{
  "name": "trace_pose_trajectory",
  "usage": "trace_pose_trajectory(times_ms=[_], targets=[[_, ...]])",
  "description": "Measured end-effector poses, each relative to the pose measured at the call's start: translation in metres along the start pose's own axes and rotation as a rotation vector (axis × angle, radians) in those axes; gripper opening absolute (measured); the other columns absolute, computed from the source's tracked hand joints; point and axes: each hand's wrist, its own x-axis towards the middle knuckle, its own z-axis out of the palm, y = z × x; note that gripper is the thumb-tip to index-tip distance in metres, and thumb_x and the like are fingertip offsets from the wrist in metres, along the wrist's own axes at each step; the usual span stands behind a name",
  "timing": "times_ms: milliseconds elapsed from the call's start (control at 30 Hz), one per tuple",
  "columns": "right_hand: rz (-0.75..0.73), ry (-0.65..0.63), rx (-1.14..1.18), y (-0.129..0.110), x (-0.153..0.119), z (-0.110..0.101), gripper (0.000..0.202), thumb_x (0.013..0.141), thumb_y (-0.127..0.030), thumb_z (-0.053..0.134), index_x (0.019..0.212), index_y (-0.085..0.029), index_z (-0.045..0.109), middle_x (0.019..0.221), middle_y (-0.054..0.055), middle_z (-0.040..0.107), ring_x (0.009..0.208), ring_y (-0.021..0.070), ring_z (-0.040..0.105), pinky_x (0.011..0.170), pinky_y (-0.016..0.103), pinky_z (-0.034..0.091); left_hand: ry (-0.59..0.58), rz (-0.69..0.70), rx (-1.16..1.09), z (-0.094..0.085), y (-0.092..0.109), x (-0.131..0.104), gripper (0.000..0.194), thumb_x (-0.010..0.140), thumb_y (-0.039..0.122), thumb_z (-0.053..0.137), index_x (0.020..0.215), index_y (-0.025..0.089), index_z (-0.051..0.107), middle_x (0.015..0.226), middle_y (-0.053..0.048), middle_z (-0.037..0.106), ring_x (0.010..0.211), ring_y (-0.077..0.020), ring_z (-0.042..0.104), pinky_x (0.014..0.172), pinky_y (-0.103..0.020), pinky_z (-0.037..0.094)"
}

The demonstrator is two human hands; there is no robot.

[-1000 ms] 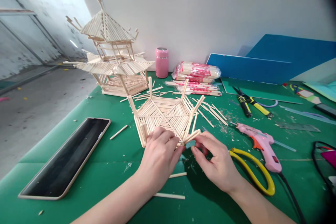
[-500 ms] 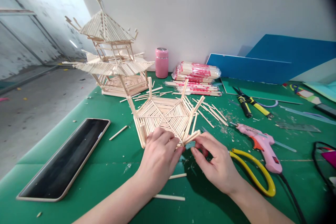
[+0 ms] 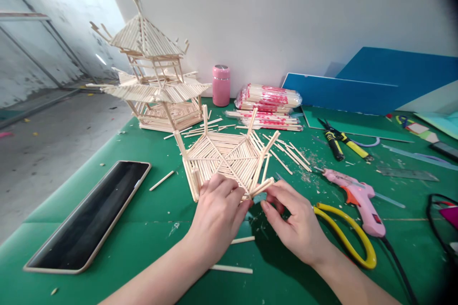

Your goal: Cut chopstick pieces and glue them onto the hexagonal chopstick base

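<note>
- The hexagonal stick frame (image 3: 223,157) is sitting on the green surface (image 3: 143,228), its short corner posts rising around a floor of close-laid sticks; the directions below are taking it as the clock's centre, with twelve o'clock pointing away from the person.
- The left hand (image 3: 216,209) is gripping the frame's near edge at six o'clock, its fingers curling over the sticks and its thumb pressing by the near-right corner.
- The right hand (image 3: 295,217) is reaching in at about five o'clock, thumb and forefinger close together beside that corner's leaning post; a small teal piece (image 3: 259,197) is showing at the fingertips, but I cannot tell whether they are grasping it.
- Two loose sticks (image 3: 232,269) are lying at six o'clock, partly hidden by the left arm.
- The phone (image 3: 89,214) is lying face up at eight o'clock.
- The stick pagoda (image 3: 157,90) is standing at ten to eleven o'clock.
- The pink bottle (image 3: 221,86) is standing upright at twelve o'clock, and the wrapped stick bundles (image 3: 268,97) are lying at one.
- The blue boards (image 3: 339,93) are leaning at two o'clock.
- The yellow-and-black pliers (image 3: 334,145) are lying near three o'clock.
- Toward four o'clock, the pink glue gun (image 3: 358,198) is lying beside yellow handles (image 3: 352,236).
</note>
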Motion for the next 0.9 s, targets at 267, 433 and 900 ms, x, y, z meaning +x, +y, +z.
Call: trace_pose_trajectory(times_ms=[267, 433, 900], targets=[[0.007, -0.005, -0.002, -0.0001, 0.0007, -0.0003, 0.017, 0.082, -0.016, 0.047, 0.097, -0.018, 0.055, 0.081, 0.003, 0.049, 0.07, 0.0144, 0.048, 0.062, 0.027, 0.043, 0.006, 0.001, 0.001, -0.001, 0.0001, 0.0002, 0.013, 0.08, 0.019, 0.053, 0.074, 0.015, 0.064, 0.074, -0.007, 0.063, 0.076, -0.0221, 0.051, 0.066, -0.037, 0.044], [0.001, -0.005, 0.0, -0.0005, 0.0009, 0.0007, 0.019, 0.082, -0.016, 0.048, 0.099, -0.017, 0.055, 0.081, 0.003, 0.049, 0.069, 0.014, 0.048, 0.062, 0.027, 0.043, -0.001, -0.002, -0.003, -0.001, 0.0005, 0.0003, 0.014, 0.08, 0.019, 0.053, 0.073, 0.015, 0.064, 0.074, -0.007, 0.063, 0.076, -0.0223, 0.051, 0.066, -0.037, 0.044], [-0.003, 0.001, -0.006, -0.0008, 0.0005, -0.0007, 0.017, 0.082, -0.016, 0.048, 0.097, -0.017, 0.056, 0.08, 0.003, 0.05, 0.069, 0.0135, 0.048, 0.062, 0.026, 0.043, 0.001, -0.003, 0.002, -0.0004, 0.0003, 0.0006, 0.014, 0.08, 0.02, 0.053, 0.073, 0.015, 0.064, 0.075, -0.007, 0.063, 0.077, -0.0224, 0.051, 0.066, -0.037, 0.044]])
